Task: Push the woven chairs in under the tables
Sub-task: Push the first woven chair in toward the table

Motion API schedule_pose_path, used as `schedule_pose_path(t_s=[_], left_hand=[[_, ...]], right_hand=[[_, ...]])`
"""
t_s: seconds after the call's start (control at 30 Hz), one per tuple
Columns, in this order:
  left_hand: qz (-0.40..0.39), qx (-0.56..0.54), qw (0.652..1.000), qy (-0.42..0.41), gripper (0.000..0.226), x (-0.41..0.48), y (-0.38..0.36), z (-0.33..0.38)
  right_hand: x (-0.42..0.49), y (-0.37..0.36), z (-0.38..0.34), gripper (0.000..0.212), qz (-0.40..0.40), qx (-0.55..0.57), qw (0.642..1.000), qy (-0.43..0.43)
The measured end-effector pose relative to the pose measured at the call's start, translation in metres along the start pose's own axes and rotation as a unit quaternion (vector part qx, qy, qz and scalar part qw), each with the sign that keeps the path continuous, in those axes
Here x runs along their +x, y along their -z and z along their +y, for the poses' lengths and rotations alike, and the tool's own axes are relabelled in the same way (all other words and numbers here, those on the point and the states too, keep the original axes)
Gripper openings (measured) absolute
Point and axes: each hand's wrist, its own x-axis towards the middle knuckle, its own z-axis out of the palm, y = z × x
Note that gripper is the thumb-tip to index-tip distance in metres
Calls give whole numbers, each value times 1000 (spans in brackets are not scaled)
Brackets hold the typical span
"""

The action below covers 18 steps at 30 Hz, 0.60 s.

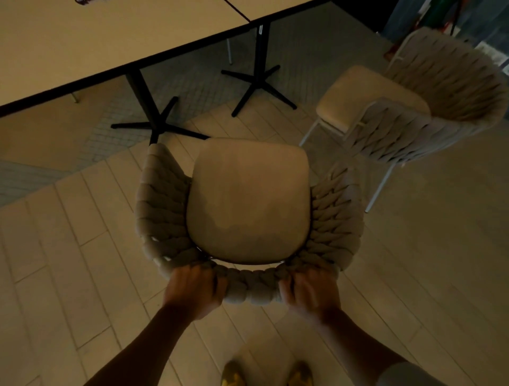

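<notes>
The left hand (192, 292) and right hand (311, 293) gripped the centre chair (248, 201), while it and the upper-right chair (413, 115) stood outside the tables (110, 41).

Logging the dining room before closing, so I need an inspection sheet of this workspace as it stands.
Surface: plank floor, tiled under the tables.
Job's things: near chair pulled out, facing the tables; second chair to the right, out too, turned aside.
Clutter: dark item at the table's far edge, unclear.
Hands: left hand and right hand grip the near chair's back.
Cables: nothing seen.
Surroundings: dim light; shoes at bottom.
</notes>
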Motion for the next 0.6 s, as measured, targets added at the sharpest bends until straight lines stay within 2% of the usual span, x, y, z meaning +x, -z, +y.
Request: schedule_pose_path(t_s=[0.13, 0.17, 0.23, 0.3, 0.43, 0.47, 0.53, 0.6], left_hand=[[27, -2, 999, -35, 63, 0, -10, 2], [26, -5, 999, -30, 64, 0, -11, 3], [11, -6, 1000, -28, 59, -3, -13, 8], [-8, -10, 1000, -16, 55, -9, -16, 16], [9, -65, 997, 37, 64, -24, -28, 33], [19, -72, 996, 47, 64, -27, -29, 36], [23, -75, 995, 63, 64, -32, -28, 42], [18, -72, 995, 68, 65, -35, -28, 45]], right_hand=[[-4, -6, 3, 19, 13, -15, 997, 79], [-3, -5, 5, 25, 17, -17, 996, 82], [-2, 3, 8, 35, 12, 4, 999, 38], [-2, 17, 9, 35, -3, 36, 999, -3], [-9, 19, 21, 36, -12, 44, 999, -4], [-12, 14, 26, 31, -11, 39, 999, 12], [-17, 5, 33, 12, 15, -4, 995, 101], [-21, 0, 37, 3, 59, -30, 984, 167]])
